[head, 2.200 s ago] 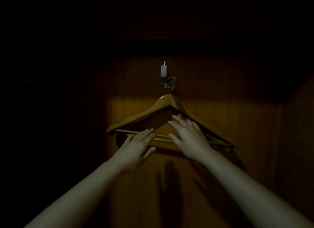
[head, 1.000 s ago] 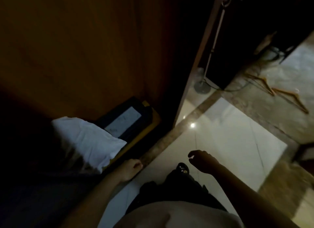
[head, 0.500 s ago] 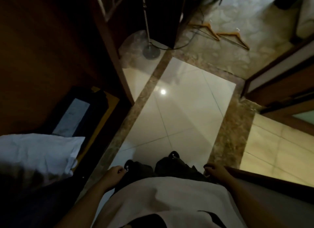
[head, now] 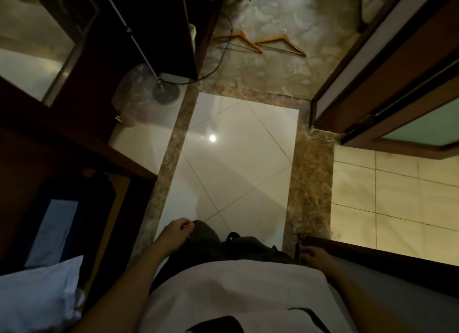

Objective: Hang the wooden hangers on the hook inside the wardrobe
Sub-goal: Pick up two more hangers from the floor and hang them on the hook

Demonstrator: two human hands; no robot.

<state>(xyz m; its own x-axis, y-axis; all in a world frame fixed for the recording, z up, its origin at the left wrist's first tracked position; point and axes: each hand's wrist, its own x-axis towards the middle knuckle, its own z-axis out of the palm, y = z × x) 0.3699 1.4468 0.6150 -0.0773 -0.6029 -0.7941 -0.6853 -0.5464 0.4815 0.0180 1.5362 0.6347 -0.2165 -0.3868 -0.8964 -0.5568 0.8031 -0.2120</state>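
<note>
Two wooden hangers lie side by side on the marbled floor far ahead, the left hanger (head: 242, 40) and the right hanger (head: 282, 43), both with metal hooks pointing away. My left hand (head: 177, 233) hangs at my hip with loosely curled fingers and holds nothing. My right hand (head: 314, 254) hangs at my other side, also empty, next to a dark door edge. The wardrobe (head: 49, 153) is at my left; its hook is out of view.
A white pillow (head: 37, 290) and dark folded items sit in the wardrobe's bottom at lower left. A floor lamp base (head: 166, 92) with a black cable stands ahead on the left. A sliding door frame (head: 387, 66) bounds the right. Glossy white tiles stretch between me and the hangers.
I have turned away from the wardrobe hook, where one hanger hung under my hands, and now look down the floor. Both arms dropped to my sides. The floor hangers have come into fuller view.
</note>
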